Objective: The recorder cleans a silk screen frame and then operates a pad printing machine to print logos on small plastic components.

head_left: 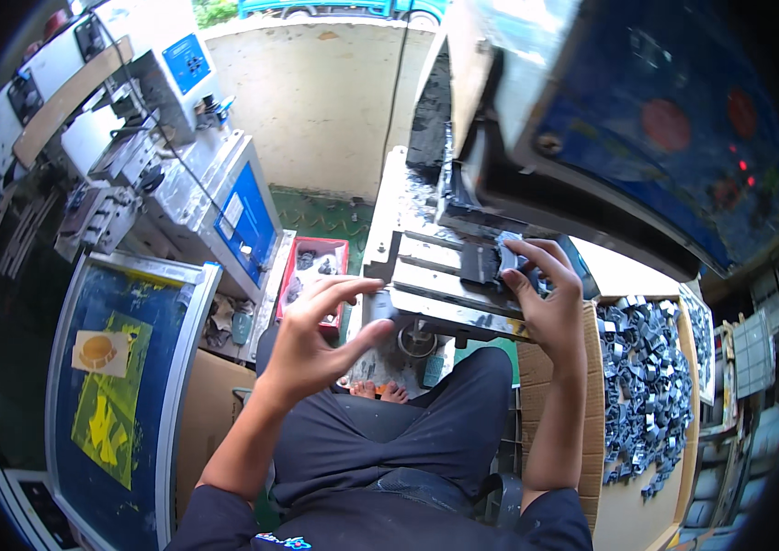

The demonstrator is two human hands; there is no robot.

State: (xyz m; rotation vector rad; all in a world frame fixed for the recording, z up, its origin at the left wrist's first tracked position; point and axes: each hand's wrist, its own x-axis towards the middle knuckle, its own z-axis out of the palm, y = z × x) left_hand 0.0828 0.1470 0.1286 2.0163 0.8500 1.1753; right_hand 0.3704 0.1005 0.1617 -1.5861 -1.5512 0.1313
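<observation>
My left hand (321, 331) is at the front left of a machine's metal fixture (435, 280), thumb and index finger curved around a small grey plastic piece (380, 306). At the fixture's right end, my right hand (547, 292) pinches a small light grey-blue piece (508, 253) by its fingertips. Next to that piece, a dark block (479, 264) sits on the fixture's rails. The fingers partly cover both small pieces, so their full shape does not show.
An open cardboard box (593, 404) with many small grey parts stands to my right. A red tray (345, 257) lies beyond my left hand. A framed blue screen (155, 441) leans at the left. The blue machine head (628, 174) overhangs the fixture at the upper right.
</observation>
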